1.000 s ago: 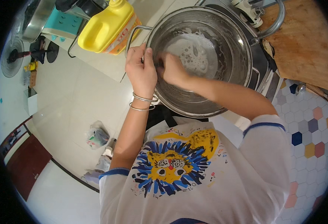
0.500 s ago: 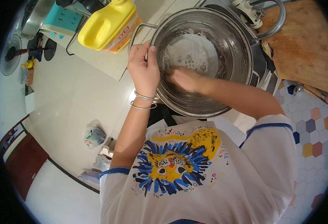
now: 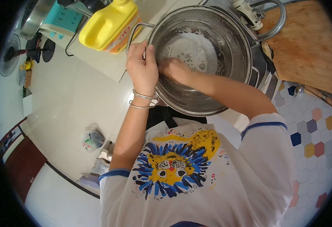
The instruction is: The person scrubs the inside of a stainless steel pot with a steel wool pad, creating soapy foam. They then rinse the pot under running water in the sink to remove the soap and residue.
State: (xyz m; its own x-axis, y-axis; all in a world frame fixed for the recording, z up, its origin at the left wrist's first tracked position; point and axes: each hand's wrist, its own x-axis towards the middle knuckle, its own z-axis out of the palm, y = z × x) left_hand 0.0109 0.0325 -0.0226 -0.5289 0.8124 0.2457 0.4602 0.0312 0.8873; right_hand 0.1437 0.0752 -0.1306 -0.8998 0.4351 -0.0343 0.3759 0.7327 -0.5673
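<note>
A large, round stainless-steel pot (image 3: 237, 56) with looped side handles stands in front of me. White suds (image 3: 194, 49) and cloudy liquid lie at its bottom, and grey streaks mark the inner wall. My left hand (image 3: 141, 68) is closed over the pot's left rim, thumb on the inner side, just below a wire handle (image 3: 130, 36). Down inside the pot, my right hand (image 3: 175, 71) presses against the left inner wall with curled fingers. Those fingertips are blurred and shaded, so anything held in them cannot be made out.
A yellow plastic jug (image 3: 107, 28) stands on the counter left of the pot, by a teal container (image 3: 64, 19). Beyond the pot at the right are a curved metal faucet (image 3: 279, 22) and a wooden board (image 3: 309, 45). A plastic bag (image 3: 93, 137) lies on the floor at left.
My right hand has moved slightly up and left along the inner wall. The pot and my left hand appear shifted slightly left in view, with the grip on the rim kept.
</note>
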